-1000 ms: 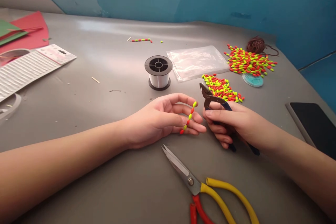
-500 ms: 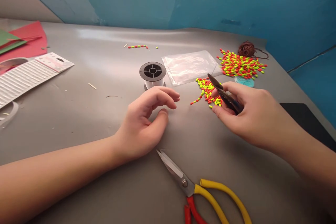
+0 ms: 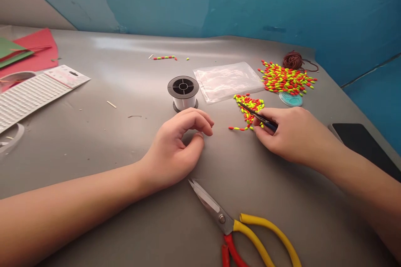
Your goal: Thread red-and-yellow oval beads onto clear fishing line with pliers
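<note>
My right hand (image 3: 282, 133) is wrapped round a dark pair of pliers or snips (image 3: 263, 120), whose tip points left over the smaller pile of red and yellow-green beads (image 3: 247, 106). A short row of beads (image 3: 239, 129) lies at the near edge of that pile, beside my right fingertips. My left hand (image 3: 178, 146) rests on the table with curled fingers, a gap between thumb and forefinger, and nothing held. Just behind it stands a black-rimmed spool of clear line (image 3: 184, 94). Large scissors (image 3: 222, 219) with yellow and red handles lie in front of my left hand.
A clear plastic bag (image 3: 228, 81) lies behind the spool, near a larger bead pile (image 3: 286, 78), brown cord (image 3: 292, 60) and a teal disc (image 3: 291, 99). A black phone-like object (image 3: 363, 144) is at right. A white studded sheet (image 3: 34, 96) and red paper (image 3: 40, 52) lie left.
The tool in my right hand has swung lower and flatter over the small bead pile. The short bead row now lies more level. My left hand has barely moved.
</note>
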`<state>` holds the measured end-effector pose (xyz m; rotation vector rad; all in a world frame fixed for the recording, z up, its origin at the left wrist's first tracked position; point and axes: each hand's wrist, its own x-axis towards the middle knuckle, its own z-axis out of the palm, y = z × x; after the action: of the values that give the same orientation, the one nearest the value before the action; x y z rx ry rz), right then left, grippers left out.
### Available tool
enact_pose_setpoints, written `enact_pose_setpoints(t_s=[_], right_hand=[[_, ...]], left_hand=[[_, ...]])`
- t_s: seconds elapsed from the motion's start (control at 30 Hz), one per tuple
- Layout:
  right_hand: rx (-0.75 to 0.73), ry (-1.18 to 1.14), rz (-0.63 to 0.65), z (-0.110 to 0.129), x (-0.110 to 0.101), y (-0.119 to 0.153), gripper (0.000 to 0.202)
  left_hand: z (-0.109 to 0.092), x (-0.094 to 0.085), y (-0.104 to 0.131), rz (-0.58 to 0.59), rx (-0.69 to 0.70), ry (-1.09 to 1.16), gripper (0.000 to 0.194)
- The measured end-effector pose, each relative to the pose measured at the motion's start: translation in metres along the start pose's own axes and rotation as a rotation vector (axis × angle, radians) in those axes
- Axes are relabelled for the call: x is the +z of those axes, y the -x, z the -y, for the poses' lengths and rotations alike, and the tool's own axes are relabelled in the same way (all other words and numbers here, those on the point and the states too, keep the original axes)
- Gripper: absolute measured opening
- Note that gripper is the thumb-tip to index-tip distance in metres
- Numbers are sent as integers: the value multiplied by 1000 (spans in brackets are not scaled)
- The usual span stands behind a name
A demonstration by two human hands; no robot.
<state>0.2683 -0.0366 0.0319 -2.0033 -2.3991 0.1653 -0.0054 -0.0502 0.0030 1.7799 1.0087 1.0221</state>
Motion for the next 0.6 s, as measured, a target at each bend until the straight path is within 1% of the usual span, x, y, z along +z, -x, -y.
enact_pose_setpoints(t_s=[0.17,0.4,0.6], right_hand=[[7,-3,4,-1,3,-2,16],[15,-4,7,0,3,-3,16],[11,19,-42,-2,5,-4,12]], left_hand=[[-1,0,0,-1,3,-45,23],[-1,0,0,24,17,-39,26],[-1,0,0,24,23,-42,25]])
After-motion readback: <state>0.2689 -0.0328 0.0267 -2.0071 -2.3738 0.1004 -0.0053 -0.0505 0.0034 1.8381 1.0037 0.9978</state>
